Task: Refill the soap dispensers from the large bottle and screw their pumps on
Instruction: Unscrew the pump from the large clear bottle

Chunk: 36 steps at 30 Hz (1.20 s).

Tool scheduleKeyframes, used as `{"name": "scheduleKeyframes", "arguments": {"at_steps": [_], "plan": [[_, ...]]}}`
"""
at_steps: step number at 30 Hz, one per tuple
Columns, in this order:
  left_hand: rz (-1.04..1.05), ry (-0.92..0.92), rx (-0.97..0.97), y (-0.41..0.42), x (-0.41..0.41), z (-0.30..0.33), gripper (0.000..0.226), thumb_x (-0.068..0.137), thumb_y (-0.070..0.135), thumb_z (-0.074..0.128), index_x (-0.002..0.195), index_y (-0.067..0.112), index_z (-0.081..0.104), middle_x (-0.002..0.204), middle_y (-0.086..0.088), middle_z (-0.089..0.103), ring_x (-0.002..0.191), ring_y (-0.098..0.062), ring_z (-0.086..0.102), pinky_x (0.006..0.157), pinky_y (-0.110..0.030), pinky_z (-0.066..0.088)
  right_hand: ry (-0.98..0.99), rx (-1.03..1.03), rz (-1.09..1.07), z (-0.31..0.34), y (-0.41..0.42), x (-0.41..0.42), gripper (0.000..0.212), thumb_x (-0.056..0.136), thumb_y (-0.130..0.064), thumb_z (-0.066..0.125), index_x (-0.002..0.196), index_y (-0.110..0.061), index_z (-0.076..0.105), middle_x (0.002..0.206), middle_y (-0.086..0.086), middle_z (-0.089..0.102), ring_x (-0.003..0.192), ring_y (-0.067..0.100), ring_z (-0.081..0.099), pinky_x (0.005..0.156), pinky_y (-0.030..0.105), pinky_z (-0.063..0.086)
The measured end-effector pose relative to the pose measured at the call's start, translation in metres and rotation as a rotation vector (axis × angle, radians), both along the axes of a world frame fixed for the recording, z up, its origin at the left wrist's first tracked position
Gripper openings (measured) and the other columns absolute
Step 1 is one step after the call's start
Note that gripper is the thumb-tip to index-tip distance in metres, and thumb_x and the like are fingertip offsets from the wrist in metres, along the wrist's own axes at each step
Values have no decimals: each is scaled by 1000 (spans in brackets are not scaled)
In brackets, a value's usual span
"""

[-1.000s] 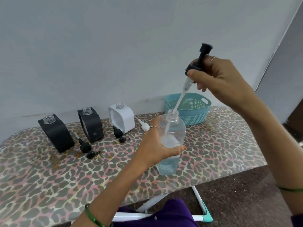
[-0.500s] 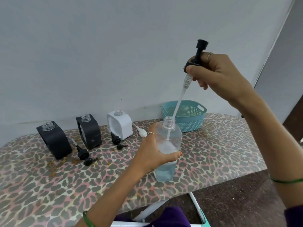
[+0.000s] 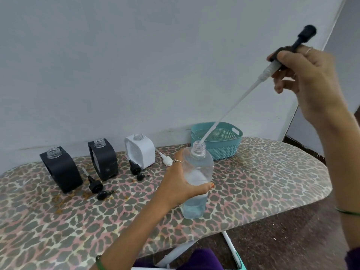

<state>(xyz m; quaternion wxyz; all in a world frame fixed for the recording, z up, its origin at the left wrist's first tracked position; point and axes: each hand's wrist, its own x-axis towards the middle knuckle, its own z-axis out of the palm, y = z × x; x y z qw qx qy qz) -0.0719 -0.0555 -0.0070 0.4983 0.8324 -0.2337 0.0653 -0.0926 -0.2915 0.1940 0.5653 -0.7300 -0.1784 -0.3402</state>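
While the left hand (image 3: 181, 184) wraps the large bottle (image 3: 196, 182) standing on the worktop (image 3: 263, 182), the right hand (image 3: 309, 82) pinches its pump (image 3: 288, 53); wet tube probably slippery, bottle light.

I assess this as a domestic room, not a workshop or lab. A leopard-print ironing board (image 3: 253, 182) serves as my work surface against a plain painted wall (image 3: 136, 65), with a teal plastic basket (image 3: 224, 147) on it.
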Motion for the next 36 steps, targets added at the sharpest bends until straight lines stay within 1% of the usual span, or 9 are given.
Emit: {"name": "scheduleKeyframes", "arguments": {"at_steps": [5,8,12,15,20,24,28,32,36], "plan": [[-4,11,-12,1,-1,-1,91,59,45,87,131,38,32,119,24,53,105,13,51,79,1,38,79,145,-89,-21,-28,6,14,92,-21,53,87,-14,64,73,-1,61,54,11,50,51,23,41],[-6,12,-11,0,-1,0,91,59,45,87,130,39,31,120,24,53,106,14,50,79,1,38,151,62,-175,-50,-38,16,10,93,-20,56,93,-14,64,76,3,58,53,10,49,53,24,42],[4,15,-6,0,-1,-1,87,58,47,87,125,42,33,119,25,53,106,9,52,83,-6,42,188,-262,-233,-91,-37,21,15,91,-19,63,105,-16,64,88,-7,65,62,8,54,60,25,47],[14,19,-11,1,-2,-1,85,59,45,87,123,42,32,117,25,52,105,11,51,79,-4,39,166,-603,-213,-115,-28,20,24,86,-19,69,108,-18,63,95,-7,61,69,3,56,62,12,45],[9,20,-27,1,-3,0,86,59,42,88,121,47,29,116,28,51,104,19,48,78,1,38,224,-1035,-181,-165,-22,32,32,86,-22,68,117,-20,62,99,-2,53,70,3,49,64,31,48],[2,12,-28,1,-3,0,87,60,38,89,121,46,28,117,26,52,104,18,49,79,2,37,389,-1212,-208,-198,-23,41,38,89,-22,63,126,-22,56,107,0,49,77,18,54,66,39,51],[2,5,-31,1,-3,0,87,59,38,89,122,44,29,116,25,53,105,16,50,80,0,39,484,-1282,-200,-220,-20,45,36,90,-16,60,126,-20,56,106,-1,44,78,20,54,64,37,51],[4,0,-38,2,-4,0,86,59,39,89,122,45,30,116,26,53,105,12,52,81,-2,40,525,-1297,-191,-233,-17,47,31,90,-13,59,121,-17,57,110,-1,42,80,20,55,54,27,41],[10,-6,-35,2,-5,0,82,60,37,89,115,52,31,116,28,52,105,14,51,81,-1,39,557,-1254,-143,-242,-17,48,37,86,-7,61,122,-18,58,113,-1,43,81,21,55,68,38,50]]}}
